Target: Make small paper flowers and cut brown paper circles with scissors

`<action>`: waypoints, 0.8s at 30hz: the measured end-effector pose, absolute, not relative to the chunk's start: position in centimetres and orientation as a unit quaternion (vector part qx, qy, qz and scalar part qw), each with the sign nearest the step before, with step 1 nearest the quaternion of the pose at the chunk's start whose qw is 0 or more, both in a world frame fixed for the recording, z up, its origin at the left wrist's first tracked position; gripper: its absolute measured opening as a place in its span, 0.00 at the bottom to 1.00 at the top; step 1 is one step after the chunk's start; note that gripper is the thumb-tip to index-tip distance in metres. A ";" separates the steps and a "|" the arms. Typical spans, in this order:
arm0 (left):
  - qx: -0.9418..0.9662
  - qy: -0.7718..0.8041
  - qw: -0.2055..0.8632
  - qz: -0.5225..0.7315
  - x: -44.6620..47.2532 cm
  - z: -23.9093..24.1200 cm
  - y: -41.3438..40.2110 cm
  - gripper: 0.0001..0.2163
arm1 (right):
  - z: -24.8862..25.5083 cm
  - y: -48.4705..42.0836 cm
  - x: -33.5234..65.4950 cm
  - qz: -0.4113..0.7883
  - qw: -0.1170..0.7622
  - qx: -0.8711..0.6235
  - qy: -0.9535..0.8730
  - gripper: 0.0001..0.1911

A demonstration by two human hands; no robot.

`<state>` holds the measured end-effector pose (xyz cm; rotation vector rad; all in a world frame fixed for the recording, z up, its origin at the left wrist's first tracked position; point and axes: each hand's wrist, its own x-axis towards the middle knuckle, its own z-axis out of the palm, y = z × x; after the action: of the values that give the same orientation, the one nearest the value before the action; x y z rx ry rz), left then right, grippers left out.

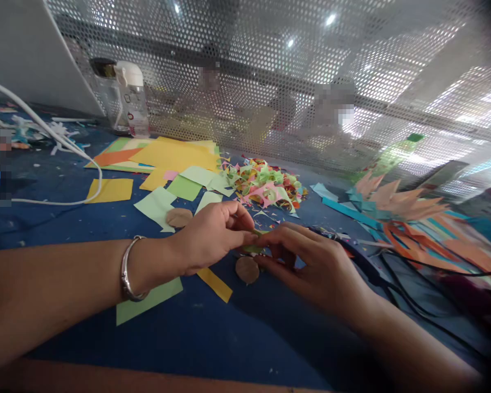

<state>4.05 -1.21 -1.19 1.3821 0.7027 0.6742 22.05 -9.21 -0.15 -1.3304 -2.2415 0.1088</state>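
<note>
My left hand [213,234], with a silver bangle [126,270] on the wrist, pinches a small piece of green paper [253,248]. From the other side, my right hand [300,254] grips the same piece between thumb and fingers; part of it is hidden by my fingertips. Just below lies a round brown disc [247,270], close to my right thumb. A second brown disc [179,218] rests partly on pale green paper [157,204] behind my left wrist. A yellow paper strip [216,285] and a green sheet [149,300] lie under and near my left arm.
Colourful paper scraps [265,183] are heaped at the back, beside stacked yellow sheets [180,155]. Clear bottles [135,101] stand by a perforated metal screen [245,82]. A white cable [65,144] loops at left; dark cables [405,300] and orange paper strips [409,240] lie right.
</note>
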 end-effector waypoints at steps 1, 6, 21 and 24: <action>0.601 0.312 0.672 0.300 4.1 -1.1 -1.3 0.08 | -0.2 -9.2 22.1 0.037 0.264 -0.484 -0.833 0.03; 0.566 0.330 0.694 0.299 4.1 -0.7 -1.6 0.08 | -0.5 -9.2 22.1 0.013 0.275 -0.469 -0.839 0.05; 0.573 0.278 0.710 0.299 4.0 -0.4 -1.4 0.04 | -0.2 -9.1 22.1 0.018 0.347 -0.524 -0.778 0.04; 0.609 0.245 0.692 0.302 3.7 -0.8 -1.1 0.10 | -0.3 -8.9 22.1 0.026 0.354 -0.538 -0.765 0.05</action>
<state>3.71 -1.15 -0.81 1.3603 0.5477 0.6741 22.10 -8.90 -0.27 -1.3898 -1.9762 0.0672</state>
